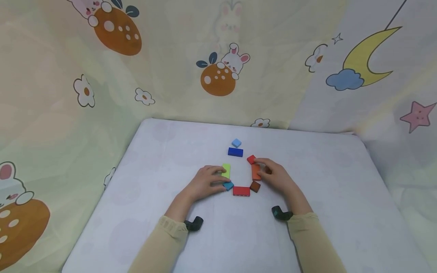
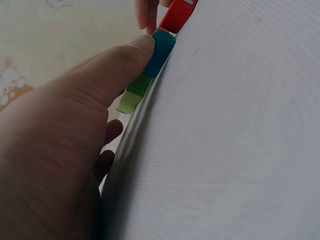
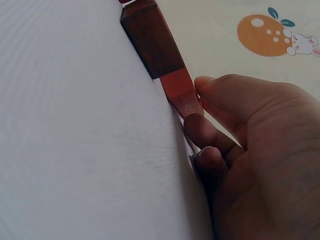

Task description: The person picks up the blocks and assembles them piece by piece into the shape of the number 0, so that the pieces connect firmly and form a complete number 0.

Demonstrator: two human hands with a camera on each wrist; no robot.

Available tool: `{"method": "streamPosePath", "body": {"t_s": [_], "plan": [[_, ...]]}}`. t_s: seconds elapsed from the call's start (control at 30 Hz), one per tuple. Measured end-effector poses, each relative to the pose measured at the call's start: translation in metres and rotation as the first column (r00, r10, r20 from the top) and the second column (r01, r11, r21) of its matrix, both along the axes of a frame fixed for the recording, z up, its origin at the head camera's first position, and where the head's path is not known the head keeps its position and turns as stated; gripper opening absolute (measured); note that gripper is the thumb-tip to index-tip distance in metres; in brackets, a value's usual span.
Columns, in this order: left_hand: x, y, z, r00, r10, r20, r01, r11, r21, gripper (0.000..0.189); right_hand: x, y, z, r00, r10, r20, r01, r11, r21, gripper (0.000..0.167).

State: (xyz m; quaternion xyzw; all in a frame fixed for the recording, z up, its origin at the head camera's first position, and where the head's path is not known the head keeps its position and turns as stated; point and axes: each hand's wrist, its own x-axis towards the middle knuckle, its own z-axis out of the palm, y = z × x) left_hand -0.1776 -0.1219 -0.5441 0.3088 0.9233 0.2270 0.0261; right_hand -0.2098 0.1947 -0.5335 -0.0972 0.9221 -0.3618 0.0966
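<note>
– When you looked over the bench (image 1: 136, 212), what was nearest?

– Nearest were two beige sleeves (image 1: 158, 244), and at each wrist there was a small black device (image 1: 194, 224).

– And the blocks, where were they?

– They lay on the pale bench, between and beyond the hands. The closest was the long red block (image 1: 241, 192). Just beside its right end was the brown block (image 1: 255, 186), and just beside its left end the teal block (image 1: 230, 185).

– What did the left hand (image 1: 205, 184) do?

– It was rather narrow: thumb and one finger held the teal block at its sides. Another finger touched the green block (image 1: 226, 167), which lay directly beyond the teal one.

– And the right hand (image 1: 278, 177)?

– That one was more relaxed, with a moderate gap between thumb and forefinger. The thumb was at the side of the orange block (image 1: 255, 171), and the forefinger was at the small red block (image 1: 251, 159), just beyond it.

– Was there something farther?

– Yes, the dark blue block (image 1: 235, 152) lay well apart from the long red one, and just behind it was the light blue block (image 1: 236, 143). Farthest hung a printed cloth (image 1: 177, 76), which showed rabbits and a yellow moon (image 1: 355, 53).
</note>
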Motion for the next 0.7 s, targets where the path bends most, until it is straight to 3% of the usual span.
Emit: {"method": "streamPosePath", "body": {"t_s": [0.23,0.4,0.5,0.7], "plan": [[-0.002,-0.004,0.000,0.999,0.006,0.042,-0.009,0.997,0.071,0.034,0.000,0.000,0.000,0.999,0.031,-0.039,-0.031,0.999,-0.010,0.046],[-0.010,-0.010,0.003,0.982,0.087,0.165,-0.114,0.980,0.162,0.033,0.000,0.000,-0.002,0.998,0.043,-0.048,-0.043,0.999,-0.013,0.046],[-0.022,-0.012,0.009,0.961,0.147,0.233,-0.195,0.960,0.199,0.034,0.000,0.000,-0.002,0.998,0.040,-0.056,-0.041,0.999,-0.003,0.045],[-0.062,-0.007,0.016,0.920,0.248,0.305,-0.319,0.923,0.213,0.038,0.002,0.002,0.001,0.997,0.041,-0.060,-0.042,0.999,-0.012,0.045]]}}
